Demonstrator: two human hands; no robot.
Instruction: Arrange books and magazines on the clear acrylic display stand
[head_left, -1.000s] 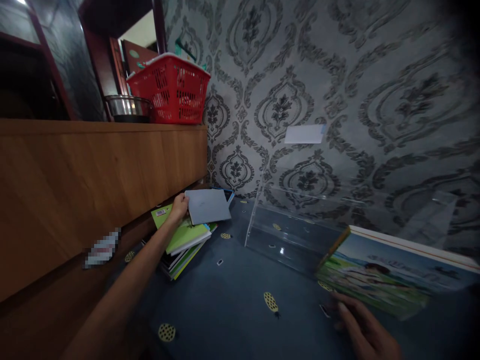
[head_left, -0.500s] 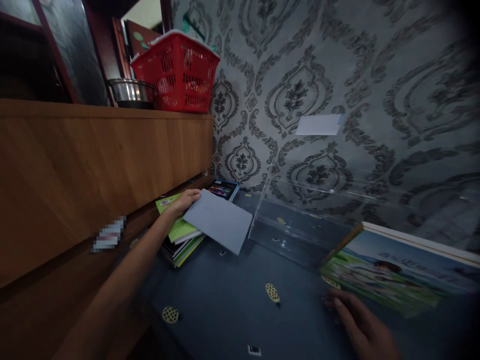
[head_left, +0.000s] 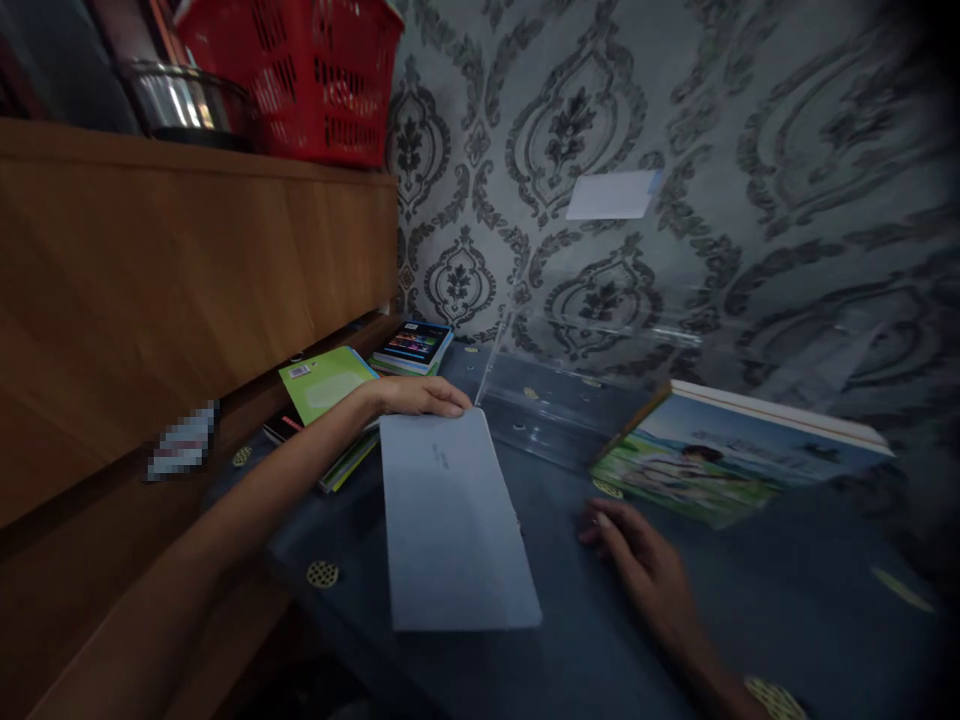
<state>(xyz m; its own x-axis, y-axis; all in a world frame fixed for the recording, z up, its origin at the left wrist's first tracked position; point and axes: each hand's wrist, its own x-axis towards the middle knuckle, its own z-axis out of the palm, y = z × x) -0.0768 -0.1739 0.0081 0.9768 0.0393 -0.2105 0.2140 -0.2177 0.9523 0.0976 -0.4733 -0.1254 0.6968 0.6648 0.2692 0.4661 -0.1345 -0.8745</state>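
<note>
The pale book [head_left: 457,530] is held over the bench [head_left: 570,650] by the left hand [head_left: 420,395], its grip clamped on the far edge. The long axis is pointed nearly straight toward the wearer, angled slightly right. The right hand [head_left: 645,565] is loosely curled; whether anything is pinched cannot be told. A picture book [head_left: 720,460] is stood at the clear rack [head_left: 555,405]. The red basket's [head_left: 330,90] contents are hidden.
</note>
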